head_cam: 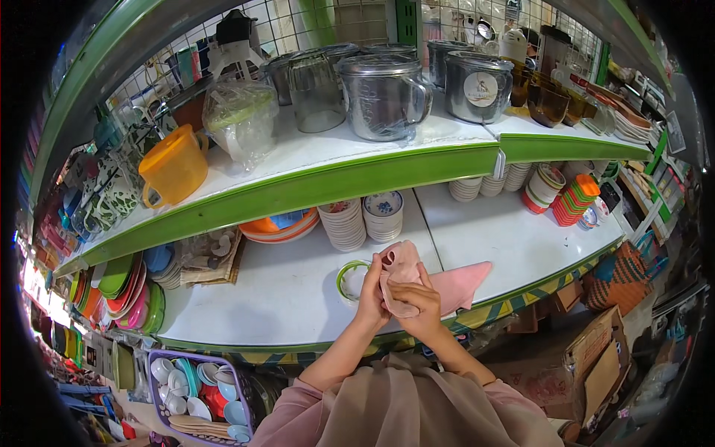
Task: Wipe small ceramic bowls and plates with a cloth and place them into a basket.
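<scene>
My left hand (373,293) and my right hand (418,304) are both closed around a bunched pink cloth (403,268), above the front of the lower white shelf (251,313). The cloth is folded over on itself; whether it wraps something is hidden. From beneath my right hand, a flat pink cloth (459,284) spreads rightward on the shelf; I cannot tell if it is the same piece. Just left of my left hand stands a white bowl with a green rim (352,282), partly covered by the hand. Behind are stacked white bowls (341,226) and a second stack with blue flowers (383,218).
The upper shelf's green edge (357,177) overhangs the lower shelf. On it stand an orange lidded mug (174,166) and lidded steel mugs (382,100). Upright colourful plates (125,290) line the left. Below are a purple basket of dishes (153,385) and a cardboard box (536,369).
</scene>
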Tool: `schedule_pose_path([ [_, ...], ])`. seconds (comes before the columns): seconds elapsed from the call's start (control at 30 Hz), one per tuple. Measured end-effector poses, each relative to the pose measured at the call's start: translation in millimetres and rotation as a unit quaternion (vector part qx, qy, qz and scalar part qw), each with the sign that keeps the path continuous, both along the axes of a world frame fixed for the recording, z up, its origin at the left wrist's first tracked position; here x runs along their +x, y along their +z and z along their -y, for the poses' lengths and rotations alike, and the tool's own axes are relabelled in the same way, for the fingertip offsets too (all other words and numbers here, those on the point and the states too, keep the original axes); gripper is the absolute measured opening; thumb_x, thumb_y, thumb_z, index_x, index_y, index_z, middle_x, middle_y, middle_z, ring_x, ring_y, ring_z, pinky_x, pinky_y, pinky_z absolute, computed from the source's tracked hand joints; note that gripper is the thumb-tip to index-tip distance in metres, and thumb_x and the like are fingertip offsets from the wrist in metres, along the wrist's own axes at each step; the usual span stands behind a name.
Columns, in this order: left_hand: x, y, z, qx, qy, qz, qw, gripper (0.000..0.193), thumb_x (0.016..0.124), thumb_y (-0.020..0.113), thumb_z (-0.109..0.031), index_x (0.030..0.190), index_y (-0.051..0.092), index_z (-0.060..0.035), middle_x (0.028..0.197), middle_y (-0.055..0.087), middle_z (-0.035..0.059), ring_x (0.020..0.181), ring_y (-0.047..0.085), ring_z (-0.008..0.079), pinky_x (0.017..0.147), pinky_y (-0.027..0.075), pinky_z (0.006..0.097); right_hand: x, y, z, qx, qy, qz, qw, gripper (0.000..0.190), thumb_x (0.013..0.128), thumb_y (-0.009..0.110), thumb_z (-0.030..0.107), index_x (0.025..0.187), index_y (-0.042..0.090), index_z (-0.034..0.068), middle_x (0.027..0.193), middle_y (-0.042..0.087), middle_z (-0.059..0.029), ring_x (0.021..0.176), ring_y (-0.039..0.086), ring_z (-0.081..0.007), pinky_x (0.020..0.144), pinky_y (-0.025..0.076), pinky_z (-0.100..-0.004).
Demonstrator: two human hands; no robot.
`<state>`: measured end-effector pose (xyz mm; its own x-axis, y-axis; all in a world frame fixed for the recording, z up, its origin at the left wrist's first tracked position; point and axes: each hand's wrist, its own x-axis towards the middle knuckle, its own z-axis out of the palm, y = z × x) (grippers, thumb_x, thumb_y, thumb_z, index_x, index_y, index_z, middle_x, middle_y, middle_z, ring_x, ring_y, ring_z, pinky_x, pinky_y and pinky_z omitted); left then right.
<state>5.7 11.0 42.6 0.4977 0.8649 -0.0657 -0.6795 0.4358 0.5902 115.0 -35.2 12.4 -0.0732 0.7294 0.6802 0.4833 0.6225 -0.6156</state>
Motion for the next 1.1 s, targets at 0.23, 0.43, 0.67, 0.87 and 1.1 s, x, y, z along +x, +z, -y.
schedule_pose_path([
  [0.23,-4.7,0.8,-3.2,0.039,0.029,-0.024,0.999,0.054,0.096,0.036,-0.049,0.127,0.046,-0.0054,0.12,0.054,0.0126,0.11,0.055,0.0234,0.096,0.043,0.0362,-20.3,33.7,12.6,-0.07,-0.1,0.154,0.98,0.056,0.08,0.056,0.02,0.131,0.045,0.0,0.136,0.045,-0.0177,0.131,0.037,-0.0308,0.104,0.006,-0.0649],
  [0.43,-6.2,-8.3,-1.6,0.016,0.059,-0.021,0.998,0.046,0.099,0.035,-0.042,0.119,0.047,-0.0027,0.115,0.054,0.0107,0.104,0.055,0.0187,0.091,0.045,0.0322,-20.1,41.7,9.0,-0.035,-0.109,0.166,0.979,0.051,0.081,0.056,0.02,0.127,0.048,-0.001,0.135,0.043,-0.023,0.133,0.035,-0.0301,0.106,0.012,-0.0615],
  [0.67,-7.1,4.0,-1.1,0.049,0.055,-0.032,0.997,0.044,0.099,0.035,-0.041,0.117,0.048,-0.0028,0.112,0.056,0.0107,0.102,0.057,0.0181,0.089,0.047,0.0323,-0.7,-24.9,-11.3,0.038,0.086,-0.001,0.996,0.04,0.076,0.06,0.012,0.114,0.058,0.004,0.132,0.049,-0.018,0.127,0.043,-0.0262,0.109,0.015,-0.0546],
  [0.87,-10.7,3.2,-5.9,0.017,0.043,-0.023,0.999,0.043,0.096,0.041,-0.042,0.115,0.052,-0.0048,0.108,0.059,0.0109,0.1,0.059,0.0204,0.088,0.048,0.0339,-11.5,36.5,6.4,-0.038,-0.085,0.197,0.976,0.046,0.073,0.061,0.012,0.119,0.057,0.008,0.132,0.05,-0.0104,0.127,0.044,-0.0232,0.104,0.016,-0.0623],
  [1.1,-9.4,2.6,-9.6,0.066,0.069,-0.049,0.994,0.044,0.097,0.038,-0.039,0.121,0.048,-0.0047,0.111,0.056,0.0097,0.101,0.056,0.0192,0.087,0.047,0.0337,-17.1,24.4,6.1,0.028,-0.129,0.164,0.978,0.044,0.065,0.067,0.006,0.108,0.063,0.005,0.114,0.062,-0.0104,0.109,0.056,-0.0293,0.099,0.034,-0.0536],
])
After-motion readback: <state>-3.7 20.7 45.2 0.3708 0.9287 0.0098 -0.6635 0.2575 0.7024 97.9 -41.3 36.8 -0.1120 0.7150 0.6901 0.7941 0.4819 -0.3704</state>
